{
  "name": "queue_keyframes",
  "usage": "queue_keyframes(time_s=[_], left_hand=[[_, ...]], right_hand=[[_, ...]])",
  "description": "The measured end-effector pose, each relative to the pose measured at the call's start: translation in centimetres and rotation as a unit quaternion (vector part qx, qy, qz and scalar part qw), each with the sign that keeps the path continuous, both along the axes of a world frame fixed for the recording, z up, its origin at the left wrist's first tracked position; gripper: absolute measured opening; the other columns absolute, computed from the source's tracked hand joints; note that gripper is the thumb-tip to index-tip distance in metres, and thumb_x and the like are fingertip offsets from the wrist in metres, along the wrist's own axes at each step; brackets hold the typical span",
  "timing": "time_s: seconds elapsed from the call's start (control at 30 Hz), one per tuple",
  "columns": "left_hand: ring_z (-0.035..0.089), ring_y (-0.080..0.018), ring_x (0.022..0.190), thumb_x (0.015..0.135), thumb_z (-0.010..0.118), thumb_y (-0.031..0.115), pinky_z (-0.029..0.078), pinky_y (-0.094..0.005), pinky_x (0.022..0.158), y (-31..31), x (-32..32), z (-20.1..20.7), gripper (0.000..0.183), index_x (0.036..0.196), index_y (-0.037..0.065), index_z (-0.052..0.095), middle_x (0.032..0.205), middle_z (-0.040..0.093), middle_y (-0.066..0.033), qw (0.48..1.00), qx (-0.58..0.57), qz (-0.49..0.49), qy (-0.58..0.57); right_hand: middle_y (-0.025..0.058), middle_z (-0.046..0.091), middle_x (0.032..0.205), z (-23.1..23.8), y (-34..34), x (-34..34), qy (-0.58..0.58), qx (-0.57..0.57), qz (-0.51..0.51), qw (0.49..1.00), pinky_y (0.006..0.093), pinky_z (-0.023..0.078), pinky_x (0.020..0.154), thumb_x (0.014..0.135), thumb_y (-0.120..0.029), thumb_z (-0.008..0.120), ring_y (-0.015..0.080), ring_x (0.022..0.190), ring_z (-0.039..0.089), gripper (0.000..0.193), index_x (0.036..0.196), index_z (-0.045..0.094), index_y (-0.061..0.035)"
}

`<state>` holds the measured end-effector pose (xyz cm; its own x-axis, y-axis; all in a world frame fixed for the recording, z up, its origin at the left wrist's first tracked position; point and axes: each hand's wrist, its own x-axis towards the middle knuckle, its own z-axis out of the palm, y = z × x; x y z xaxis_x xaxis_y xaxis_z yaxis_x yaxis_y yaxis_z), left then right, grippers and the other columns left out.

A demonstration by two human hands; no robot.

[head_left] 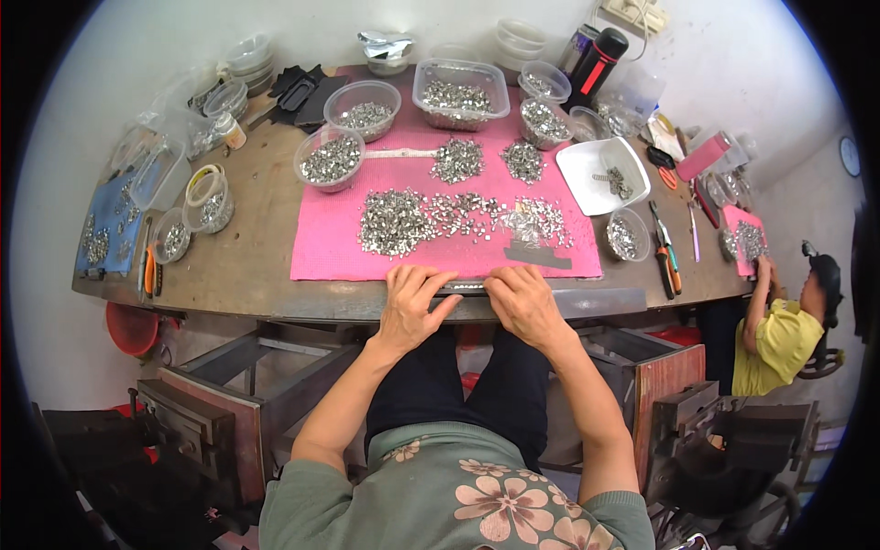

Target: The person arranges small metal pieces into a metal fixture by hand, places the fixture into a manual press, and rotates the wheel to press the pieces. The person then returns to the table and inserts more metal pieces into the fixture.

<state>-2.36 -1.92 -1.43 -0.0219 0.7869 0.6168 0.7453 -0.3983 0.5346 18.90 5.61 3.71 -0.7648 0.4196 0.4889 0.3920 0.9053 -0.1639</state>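
Observation:
At the front edge of the table lies a narrow dark bar (465, 288), with a row of small shiny metal pieces along its middle. My left hand (411, 301) grips its left end, fingers bent over it. My right hand (524, 302) holds the right end between thumb and fingers. Just beyond the hands, a pink mat (335, 247) bears a large heap of small silver metal pieces (394, 223), which thins out to the right. Grey flat strips (538, 257) lie near my right hand. Two smaller heaps, a left one (457, 160) and a right one (522, 161), sit farther back.
Plastic tubs of metal pieces, such as a rectangular one (460, 89), stand behind the heaps. A white tray (577, 174), pliers (666, 252) and a black flask (600, 64) are on the right. Orange-handled tools (149, 270) lie left. A co-worker (779, 339) sits far right.

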Motion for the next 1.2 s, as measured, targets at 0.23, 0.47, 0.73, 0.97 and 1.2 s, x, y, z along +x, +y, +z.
queue_keyframes(time_s=[0.23, 0.47, 0.73, 0.97, 1.2], left_hand=[[0.058, -0.0259, 0.098, 0.081, 0.082, 0.021, 0.038, -0.042, 0.094, 0.0, 0.0, -0.1, 0.039, 0.116, 0.009, 0.071, 0.103, 0.063, -0.0071, 1.0, -0.005, -0.006, -0.004], [0.058, -0.0267, 0.1, 0.08, 0.082, 0.019, 0.039, -0.0429, 0.094, 0.1, -0.4, -0.3, 0.038, 0.115, 0.009, 0.072, 0.104, 0.063, -0.0068, 1.0, -0.006, -0.007, 0.0], [0.056, -0.03, 0.108, 0.078, 0.084, 0.027, 0.037, -0.0456, 0.098, 0.1, -0.2, 0.4, 0.053, 0.126, 0.01, 0.067, 0.112, 0.062, -0.0089, 0.999, -0.032, 0.024, 0.016], [0.054, -0.0319, 0.112, 0.077, 0.086, 0.023, 0.036, -0.0473, 0.101, -0.8, -2.9, -0.9, 0.048, 0.119, 0.009, 0.068, 0.113, 0.059, -0.0105, 0.994, -0.072, 0.034, 0.074], [0.052, -0.0324, 0.112, 0.08, 0.083, 0.02, 0.035, -0.0476, 0.101, -0.9, -2.6, -0.9, 0.041, 0.116, 0.008, 0.068, 0.114, 0.056, -0.0115, 0.994, -0.079, 0.042, 0.062]], right_hand=[[0.0131, 0.066, 0.11, -1.0, -0.6, 2.1, 0.075, -0.101, -0.045, 0.991, 0.0421, 0.048, 0.089, 0.085, -0.007, 0.072, 0.0306, 0.102, 0.064, 0.03, 0.113, 0.065, -0.0029], [0.0135, 0.064, 0.125, -2.2, -2.3, 2.9, 0.08, -0.085, -0.097, 0.988, 0.0431, 0.049, 0.09, 0.084, -0.008, 0.076, 0.0317, 0.107, 0.064, 0.045, 0.127, 0.065, -0.0051], [0.0173, 0.063, 0.128, -2.1, -2.0, 3.9, 0.163, -0.249, -0.102, 0.949, 0.0402, 0.051, 0.098, 0.087, -0.011, 0.075, 0.0344, 0.117, 0.063, 0.046, 0.131, 0.064, -0.0041], [0.0156, 0.06, 0.127, -4.7, -0.5, 3.4, 0.137, -0.18, -0.037, 0.973, 0.0421, 0.052, 0.096, 0.083, -0.003, 0.075, 0.0352, 0.114, 0.061, 0.054, 0.135, 0.063, -0.0123], [0.0163, 0.058, 0.131, -4.4, -1.7, 4.1, 0.176, -0.25, -0.097, 0.947, 0.0436, 0.048, 0.103, 0.082, -0.008, 0.078, 0.0373, 0.119, 0.058, 0.064, 0.141, 0.054, -0.0062]])
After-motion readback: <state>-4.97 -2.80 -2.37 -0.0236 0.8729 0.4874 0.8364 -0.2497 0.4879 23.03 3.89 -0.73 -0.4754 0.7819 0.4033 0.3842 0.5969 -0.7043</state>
